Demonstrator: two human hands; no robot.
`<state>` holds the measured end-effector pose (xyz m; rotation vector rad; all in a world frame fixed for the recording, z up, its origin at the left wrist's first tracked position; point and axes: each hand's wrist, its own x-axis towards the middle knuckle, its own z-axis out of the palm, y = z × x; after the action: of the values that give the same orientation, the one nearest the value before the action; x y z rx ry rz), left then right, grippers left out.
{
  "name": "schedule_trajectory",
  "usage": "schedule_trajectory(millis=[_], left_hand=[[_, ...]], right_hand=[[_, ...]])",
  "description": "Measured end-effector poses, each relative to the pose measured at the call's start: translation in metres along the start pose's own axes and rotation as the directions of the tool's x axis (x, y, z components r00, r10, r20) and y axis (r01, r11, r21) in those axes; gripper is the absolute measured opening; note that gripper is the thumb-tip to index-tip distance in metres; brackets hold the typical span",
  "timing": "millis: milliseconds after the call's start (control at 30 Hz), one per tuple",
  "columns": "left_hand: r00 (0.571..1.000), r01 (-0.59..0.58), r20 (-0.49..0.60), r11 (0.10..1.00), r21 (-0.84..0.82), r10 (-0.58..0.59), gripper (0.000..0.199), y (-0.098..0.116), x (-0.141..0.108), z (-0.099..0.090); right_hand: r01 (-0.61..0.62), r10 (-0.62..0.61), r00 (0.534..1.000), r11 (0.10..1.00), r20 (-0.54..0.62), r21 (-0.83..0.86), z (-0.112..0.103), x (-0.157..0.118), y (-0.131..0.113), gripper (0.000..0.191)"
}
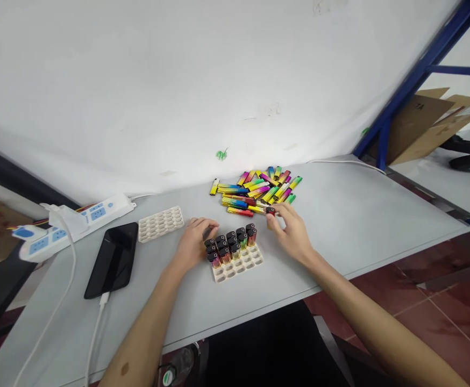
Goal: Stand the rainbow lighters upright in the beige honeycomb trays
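Observation:
A cream tray with rows of oval holes point(238, 267) lies on the table in front of me. Several black-topped lighters point(224, 252) with coloured, see-through bodies stand upright in its back and left holes. My left hand point(194, 241) rests at the tray's left rear, fingers loosely curved and apart; the lighters partly hide its fingertips, so contact is unclear. To the right of the tray, my right hand point(291, 232) pinches a black-topped lighter point(270, 211) between thumb and fingers. Just behind that hand lies a loose pile of shiny multicoloured lighters point(255, 189).
A second cream tray point(161, 223) lies to the left, beside a black phone point(113, 260) with a white charging cable point(97, 328). A power strip point(77, 226) runs along the wall. Cardboard boxes point(424, 121) stand beyond a blue metal frame point(404, 88) at right.

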<state>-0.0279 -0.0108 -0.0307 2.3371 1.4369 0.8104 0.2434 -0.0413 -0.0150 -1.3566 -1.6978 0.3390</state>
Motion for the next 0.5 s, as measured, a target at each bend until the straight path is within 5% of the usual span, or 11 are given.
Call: schedule_trajectory(millis=[233, 500], left_hand=[[1.0, -0.004, 0.021, 1.0, -0.001, 0.004, 0.015, 0.005, -0.001, -0.003], [0.999, -0.025, 0.023, 1.0, 0.0, 0.025, 0.015, 0.002, -0.002, -0.001]], right_hand=[[0.15, -0.157, 0.986, 0.983, 0.061, 0.107, -0.03, -0.021, -0.039, 0.024], [0.296, -0.325, 0.918, 0.943, 0.229, 0.152, -0.008, -0.035, -0.046, 0.025]])
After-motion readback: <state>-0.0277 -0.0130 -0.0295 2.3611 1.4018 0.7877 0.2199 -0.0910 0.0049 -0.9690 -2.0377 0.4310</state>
